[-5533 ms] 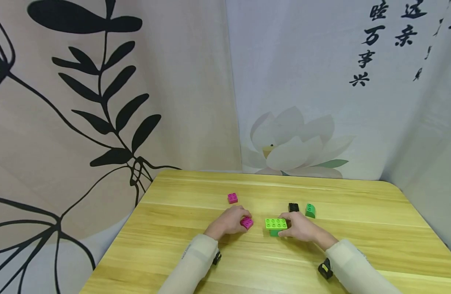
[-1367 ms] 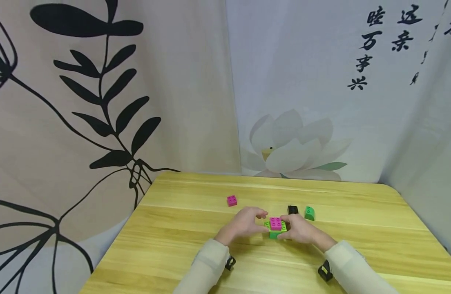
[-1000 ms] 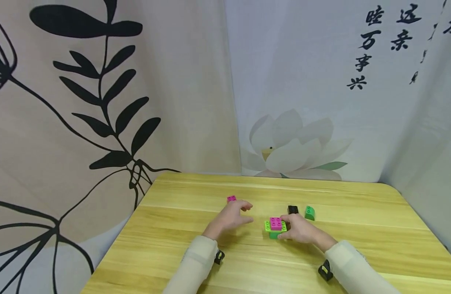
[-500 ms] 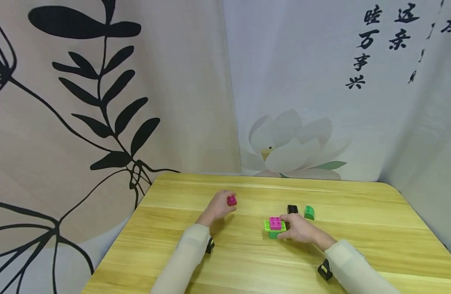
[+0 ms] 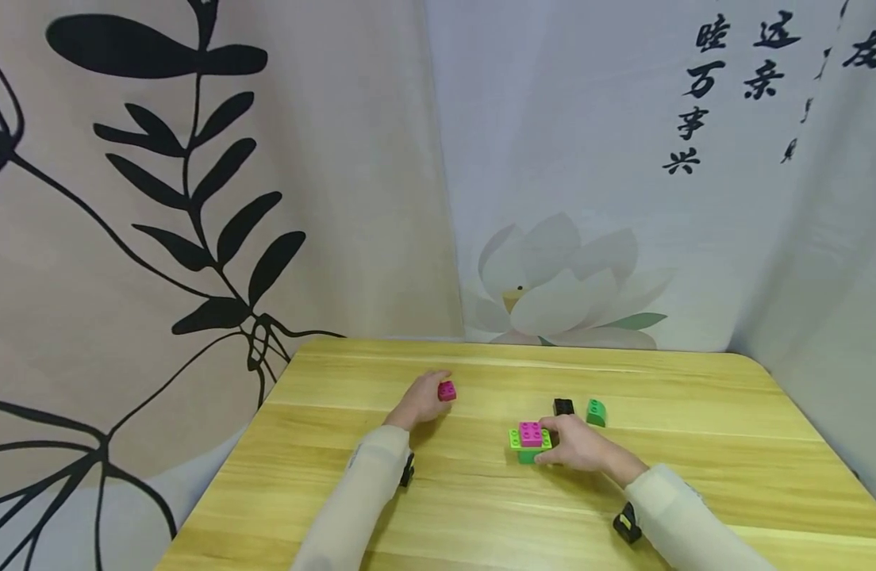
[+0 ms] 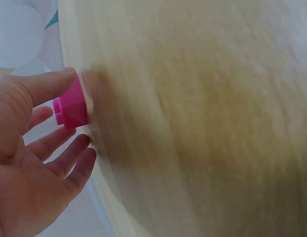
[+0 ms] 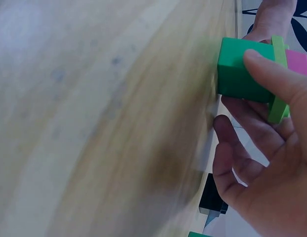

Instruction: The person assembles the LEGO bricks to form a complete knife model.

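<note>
My left hand (image 5: 420, 399) pinches a small pink toy brick (image 5: 447, 390) at the back left of the table. The left wrist view has the thumb on one side of this brick (image 6: 73, 106) and the fingers around its far side. Near the middle, my right hand (image 5: 581, 444) grips a stack from its right side. The stack has a dark green block (image 7: 244, 69) at the bottom, a lime plate (image 5: 515, 441) over it, and another pink brick (image 5: 530, 433) on top. In the right wrist view the thumb presses on the green block.
Behind my right hand stand a black brick (image 5: 563, 406) and a green brick with a curved side (image 5: 597, 412). All rest on a wooden table (image 5: 324, 396), with a printed curtain (image 5: 366, 198) along its back edge.
A pink brick, earlier in my left hand, now sits on the lime plate. My left hand has let it go, moved back and left, and taken hold of the other pink brick. My right hand stays.
</note>
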Action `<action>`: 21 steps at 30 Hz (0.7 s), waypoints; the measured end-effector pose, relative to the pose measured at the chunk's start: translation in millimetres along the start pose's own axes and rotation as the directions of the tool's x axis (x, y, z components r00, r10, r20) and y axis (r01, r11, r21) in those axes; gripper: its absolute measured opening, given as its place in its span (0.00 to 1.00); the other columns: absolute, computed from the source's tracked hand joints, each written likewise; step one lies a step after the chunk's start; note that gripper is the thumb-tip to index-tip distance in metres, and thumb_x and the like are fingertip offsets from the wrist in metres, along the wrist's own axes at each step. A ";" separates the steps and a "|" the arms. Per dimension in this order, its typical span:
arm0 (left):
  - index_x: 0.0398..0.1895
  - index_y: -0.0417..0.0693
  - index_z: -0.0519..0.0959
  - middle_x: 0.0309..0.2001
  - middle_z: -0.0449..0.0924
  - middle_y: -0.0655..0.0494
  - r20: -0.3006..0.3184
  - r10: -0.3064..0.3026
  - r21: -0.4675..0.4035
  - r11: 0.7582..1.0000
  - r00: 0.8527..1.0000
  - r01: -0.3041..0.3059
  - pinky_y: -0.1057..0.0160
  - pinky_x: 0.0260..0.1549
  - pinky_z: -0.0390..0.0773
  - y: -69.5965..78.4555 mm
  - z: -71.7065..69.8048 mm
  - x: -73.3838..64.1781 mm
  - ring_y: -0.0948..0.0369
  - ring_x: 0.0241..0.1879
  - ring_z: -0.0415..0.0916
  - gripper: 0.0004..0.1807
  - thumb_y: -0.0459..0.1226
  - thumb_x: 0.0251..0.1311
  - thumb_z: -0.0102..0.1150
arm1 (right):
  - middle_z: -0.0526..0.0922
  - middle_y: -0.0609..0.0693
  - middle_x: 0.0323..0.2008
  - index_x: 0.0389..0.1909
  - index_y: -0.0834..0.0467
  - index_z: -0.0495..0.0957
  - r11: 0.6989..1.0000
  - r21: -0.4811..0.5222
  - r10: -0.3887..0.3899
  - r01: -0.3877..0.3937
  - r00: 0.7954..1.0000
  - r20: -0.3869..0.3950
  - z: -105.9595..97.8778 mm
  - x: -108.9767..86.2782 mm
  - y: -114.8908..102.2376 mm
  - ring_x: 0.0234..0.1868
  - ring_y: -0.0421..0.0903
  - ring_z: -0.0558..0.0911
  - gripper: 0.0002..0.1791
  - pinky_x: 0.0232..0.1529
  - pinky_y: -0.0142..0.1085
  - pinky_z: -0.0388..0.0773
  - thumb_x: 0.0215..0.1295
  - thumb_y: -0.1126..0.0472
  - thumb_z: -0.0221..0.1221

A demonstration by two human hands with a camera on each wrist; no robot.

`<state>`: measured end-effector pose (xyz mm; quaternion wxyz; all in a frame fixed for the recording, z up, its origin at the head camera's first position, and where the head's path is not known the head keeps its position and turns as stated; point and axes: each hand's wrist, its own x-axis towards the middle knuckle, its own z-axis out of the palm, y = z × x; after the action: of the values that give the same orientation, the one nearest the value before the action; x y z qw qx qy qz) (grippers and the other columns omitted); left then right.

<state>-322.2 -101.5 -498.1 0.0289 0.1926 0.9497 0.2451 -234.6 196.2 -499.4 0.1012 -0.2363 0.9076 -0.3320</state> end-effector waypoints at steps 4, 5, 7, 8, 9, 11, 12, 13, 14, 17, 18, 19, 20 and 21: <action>0.65 0.40 0.66 0.56 0.72 0.41 0.004 0.002 0.022 1.000 1.000 -0.002 0.53 0.51 0.71 -2.2 2.2 1.5 0.49 0.50 0.71 0.36 0.33 0.51 0.66 | 0.78 0.40 0.32 0.43 0.57 0.78 1.000 0.001 -0.001 0.001 1.000 0.004 0.5 0.2 0.0 0.32 0.40 0.73 0.19 0.33 0.33 0.72 0.52 0.54 0.70; 0.65 0.40 0.67 0.56 0.72 0.41 0.003 0.003 0.028 1.000 1.000 -0.003 0.54 0.51 0.71 -2.2 2.4 1.6 0.49 0.51 0.71 0.35 0.33 0.50 0.66 | 0.78 0.40 0.32 0.42 0.56 0.78 1.000 0.001 0.000 0.000 1.000 0.003 0.5 0.3 0.2 0.31 0.40 0.73 0.18 0.32 0.33 0.72 0.52 0.54 0.70; 0.64 0.41 0.67 0.55 0.73 0.42 0.011 -0.002 0.034 0.999 1.000 0.001 0.54 0.50 0.71 -1.8 2.5 1.8 0.50 0.50 0.71 0.34 0.34 0.51 0.65 | 0.78 0.40 0.31 0.42 0.56 0.78 1.000 0.001 0.002 -0.002 1.000 0.003 0.5 0.6 0.3 0.31 0.40 0.73 0.18 0.32 0.33 0.72 0.53 0.55 0.69; 0.64 0.41 0.68 0.54 0.73 0.42 0.014 -0.001 0.041 0.999 1.000 0.000 0.54 0.50 0.71 -1.3 2.5 2.1 0.50 0.50 0.72 0.34 0.34 0.51 0.65 | 0.78 0.39 0.31 0.42 0.56 0.78 1.000 0.002 0.004 -0.004 1.000 0.003 0.5 0.8 0.1 0.31 0.40 0.73 0.18 0.32 0.33 0.72 0.53 0.55 0.69; 0.63 0.41 0.69 0.53 0.74 0.42 0.015 0.001 0.046 0.999 1.000 -0.001 0.54 0.49 0.72 -0.9 2.6 2.1 0.50 0.49 0.72 0.33 0.34 0.51 0.65 | 0.78 0.40 0.32 0.42 0.56 0.78 1.000 0.005 0.004 -0.004 1.000 0.003 0.4 0.9 0.0 0.31 0.40 0.73 0.17 0.32 0.33 0.72 0.53 0.55 0.69; 0.62 0.42 0.70 0.51 0.75 0.43 0.020 0.001 0.055 0.998 1.000 -0.002 0.55 0.46 0.73 0.0 2.7 2.4 0.51 0.47 0.72 0.31 0.34 0.52 0.65 | 0.78 0.40 0.32 0.42 0.56 0.78 1.000 0.011 0.005 -0.005 1.000 0.003 0.4 1.1 -0.5 0.31 0.40 0.73 0.17 0.32 0.33 0.72 0.53 0.55 0.69; 0.61 0.42 0.70 0.51 0.76 0.44 0.021 0.002 0.062 0.998 1.000 -0.003 0.56 0.45 0.73 0.4 2.9 2.7 0.52 0.46 0.73 0.30 0.34 0.52 0.65 | 0.78 0.40 0.32 0.41 0.56 0.77 1.000 0.014 0.006 -0.006 1.000 0.003 0.3 1.1 -0.8 0.31 0.40 0.73 0.17 0.32 0.33 0.72 0.53 0.55 0.69; 0.61 0.42 0.71 0.50 0.76 0.45 0.023 0.002 0.070 0.998 1.000 -0.003 0.57 0.44 0.73 0.7 3.3 3.1 0.53 0.45 0.73 0.30 0.34 0.52 0.64 | 0.77 0.40 0.31 0.41 0.56 0.77 1.000 0.018 0.007 -0.007 1.000 0.002 0.1 1.1 -1.2 0.31 0.40 0.73 0.17 0.31 0.33 0.72 0.53 0.55 0.69; 0.60 0.43 0.71 0.49 0.76 0.45 0.022 0.003 0.077 0.997 1.000 -0.005 0.57 0.44 0.73 0.9 3.7 3.5 0.54 0.44 0.73 0.29 0.34 0.52 0.64 | 0.77 0.41 0.32 0.41 0.56 0.77 1.000 0.023 0.008 -0.008 1.000 0.002 0.0 1.1 -1.6 0.31 0.40 0.73 0.16 0.31 0.33 0.72 0.53 0.56 0.69; 0.60 0.44 0.72 0.49 0.76 0.46 0.030 0.001 0.087 0.996 1.000 -0.003 0.57 0.46 0.73 1.6 4.8 4.1 0.54 0.45 0.73 0.28 0.34 0.53 0.63 | 0.77 0.41 0.31 0.41 0.56 0.77 1.000 0.026 0.011 -0.011 1.000 0.000 -0.2 1.0 -2.2 0.31 0.40 0.73 0.16 0.30 0.33 0.72 0.53 0.57 0.69; 0.59 0.44 0.72 0.49 0.76 0.46 0.032 0.006 0.088 0.996 0.999 -0.008 0.56 0.47 0.73 1.7 5.0 4.2 0.53 0.46 0.73 0.27 0.33 0.53 0.63 | 0.77 0.41 0.31 0.41 0.56 0.77 1.000 0.024 0.010 -0.010 1.000 -0.001 -0.2 1.0 -2.3 0.31 0.40 0.73 0.16 0.31 0.33 0.72 0.53 0.57 0.69; 0.59 0.43 0.72 0.48 0.76 0.46 0.035 0.007 0.083 0.996 0.999 -0.010 0.55 0.48 0.73 2.3 5.0 3.8 0.52 0.47 0.73 0.26 0.33 0.53 0.63 | 0.77 0.41 0.31 0.41 0.56 0.77 1.000 0.022 0.009 -0.009 1.000 -0.002 -0.2 1.0 -2.4 0.31 0.40 0.73 0.16 0.31 0.33 0.72 0.53 0.57 0.69; 0.58 0.42 0.73 0.48 0.76 0.45 0.034 0.014 0.077 0.997 0.999 -0.017 0.54 0.49 0.73 2.8 5.1 3.3 0.51 0.47 0.73 0.26 0.32 0.53 0.63 | 0.77 0.41 0.31 0.41 0.56 0.77 1.000 0.020 0.009 -0.009 1.000 -0.002 -0.2 1.1 -2.3 0.31 0.40 0.73 0.17 0.31 0.33 0.72 0.53 0.57 0.69; 0.57 0.42 0.73 0.48 0.77 0.45 0.035 0.021 0.072 0.997 0.999 -0.023 0.54 0.49 0.72 3.3 5.0 2.7 0.51 0.48 0.73 0.25 0.32 0.53 0.63 | 0.77 0.41 0.31 0.41 0.56 0.77 1.000 0.019 0.009 -0.009 1.000 -0.002 -0.2 1.1 -2.1 0.31 0.40 0.73 0.17 0.31 0.33 0.72 0.53 0.57 0.69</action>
<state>-322.8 -95.6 -500.8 0.0352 0.2081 0.9552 0.2074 -234.9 194.4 -497.9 0.1041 -0.2308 0.9056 -0.3403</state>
